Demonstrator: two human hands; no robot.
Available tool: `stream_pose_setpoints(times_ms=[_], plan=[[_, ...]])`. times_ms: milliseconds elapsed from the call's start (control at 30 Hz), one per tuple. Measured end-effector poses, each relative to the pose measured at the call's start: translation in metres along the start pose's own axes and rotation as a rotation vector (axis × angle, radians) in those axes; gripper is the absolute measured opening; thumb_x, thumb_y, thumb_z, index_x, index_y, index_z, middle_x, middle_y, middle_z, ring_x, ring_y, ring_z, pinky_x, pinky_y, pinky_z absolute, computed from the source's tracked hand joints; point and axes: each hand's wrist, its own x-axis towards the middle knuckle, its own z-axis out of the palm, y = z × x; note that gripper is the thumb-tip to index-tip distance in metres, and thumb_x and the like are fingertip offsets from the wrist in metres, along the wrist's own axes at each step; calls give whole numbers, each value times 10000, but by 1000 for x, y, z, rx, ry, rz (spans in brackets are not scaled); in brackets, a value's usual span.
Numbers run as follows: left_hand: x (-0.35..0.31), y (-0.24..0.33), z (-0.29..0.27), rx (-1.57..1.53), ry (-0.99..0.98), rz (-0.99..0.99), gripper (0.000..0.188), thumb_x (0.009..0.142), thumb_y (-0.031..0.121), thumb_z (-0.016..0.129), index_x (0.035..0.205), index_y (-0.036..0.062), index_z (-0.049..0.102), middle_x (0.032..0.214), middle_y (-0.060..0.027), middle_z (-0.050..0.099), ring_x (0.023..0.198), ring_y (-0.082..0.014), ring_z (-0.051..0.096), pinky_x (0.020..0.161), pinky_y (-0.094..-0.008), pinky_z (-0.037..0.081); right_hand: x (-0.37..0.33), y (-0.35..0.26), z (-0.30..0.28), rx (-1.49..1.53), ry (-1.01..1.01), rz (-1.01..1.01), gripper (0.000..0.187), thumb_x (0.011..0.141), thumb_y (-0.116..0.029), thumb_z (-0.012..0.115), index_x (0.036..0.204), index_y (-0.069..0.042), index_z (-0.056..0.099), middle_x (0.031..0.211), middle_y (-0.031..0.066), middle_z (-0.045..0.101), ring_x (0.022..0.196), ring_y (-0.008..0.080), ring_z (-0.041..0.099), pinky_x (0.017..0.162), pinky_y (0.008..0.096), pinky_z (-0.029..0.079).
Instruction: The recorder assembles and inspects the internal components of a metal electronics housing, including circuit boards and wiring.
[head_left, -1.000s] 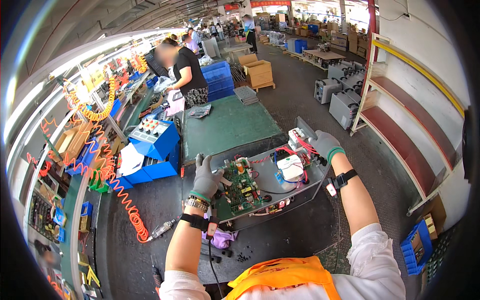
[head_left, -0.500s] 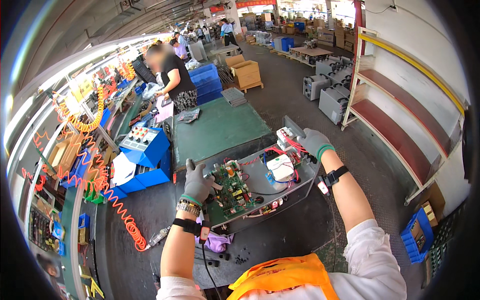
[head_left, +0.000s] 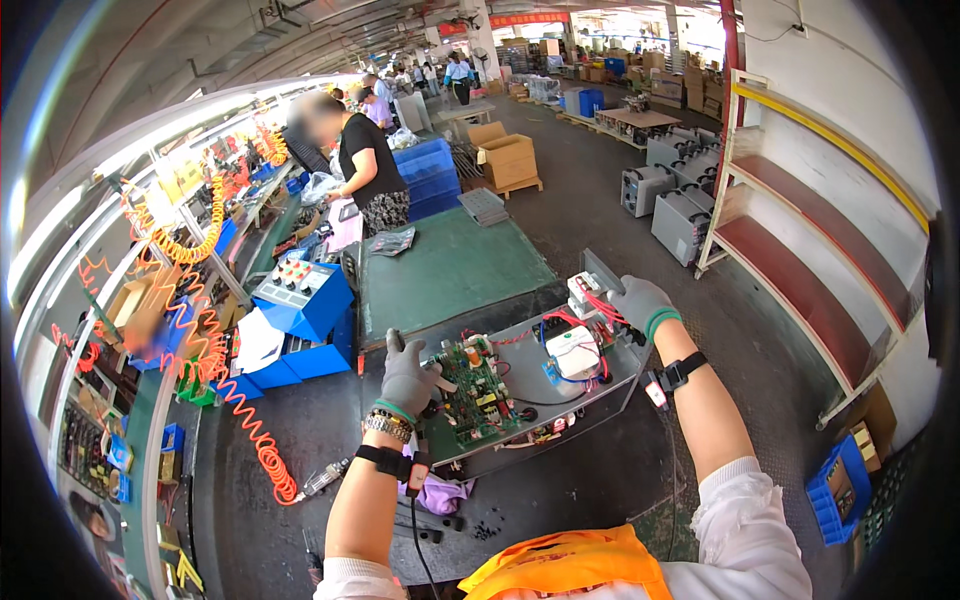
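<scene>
An open grey metal chassis [head_left: 545, 405] lies on the dark bench before me. At its left end sits a green circuit board [head_left: 478, 385] crowded with components. Towards the right, a white boxy part [head_left: 573, 354] is surrounded by red and blue wires. My left hand [head_left: 408, 378], in a grey glove, is closed on the chassis's left end, its index finger raised. At the opposite end, my gloved right hand [head_left: 640, 302] grips the end panel, close to a white switch-like block [head_left: 585, 294] with red wires. The undersides of both grips are hidden.
A green mat [head_left: 450, 265] covers the bench beyond. Left of it stand a blue control box [head_left: 305, 295] and a coiled orange air hose [head_left: 265, 450] with a tool. Purple cloth [head_left: 440, 495] lies nearer me. A person [head_left: 365, 165] works further along; shelving [head_left: 800, 250] stands right.
The whole view has shifted slightly, so the bench and chassis appear further right. Both hands keep their places at the chassis ends. In the background a walking person has turned.
</scene>
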Motion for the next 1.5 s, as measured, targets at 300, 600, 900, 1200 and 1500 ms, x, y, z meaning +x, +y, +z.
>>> stream_pose_setpoints(times_ms=[300, 600, 900, 1200, 1500], plan=[[-2, -13, -1, -20, 40, 9, 536, 792, 217, 749, 1278, 64, 583, 1534, -323, 200, 1318, -470, 418, 1085, -437, 411, -1, -14, 0, 59, -3, -54, 471, 900, -446, 548, 1139, -45, 608, 1094, 241, 660, 1064, 429, 607, 906, 484, 478], [-1, 18, -2, -14, -36, -94, 545, 780, 215, 757, 1282, 98, 578, 1538, -286, 181, 1327, -467, 391, 1098, -460, 389, 12, 23, 25, -13, 330, -161, 563, 859, -319, 632, 1331, -52, 482, 1305, 272, 535, 1150, 441, 554, 962, 479, 463], [2, 13, 0, 2, -35, -117, 518, 791, 230, 734, 1275, 121, 583, 1561, -277, 145, 1325, -450, 396, 1091, -446, 395, 18, 23, 17, 191, 78, -259, 461, 875, -304, 621, 1225, -11, 556, 1050, 265, 658, 1035, 428, 619, 881, 457, 470], [2, 8, 5, -1, 7, -99, 450, 831, 284, 681, 1241, 113, 607, 1552, -290, 183, 1323, -451, 404, 1087, -455, 393, 19, 26, 20, 298, 63, -254, 485, 883, -289, 625, 1266, -3, 541, 1106, 257, 650, 1057, 401, 627, 901, 419, 476], [1, 12, 11, -35, 33, -31, 432, 835, 315, 685, 1217, 125, 621, 1542, -294, 209, 1306, -455, 426, 1076, -480, 396, 10, 30, 11, 260, 55, -240, 472, 885, -321, 597, 1280, -65, 559, 1135, 231, 648, 1071, 395, 619, 917, 434, 473]])
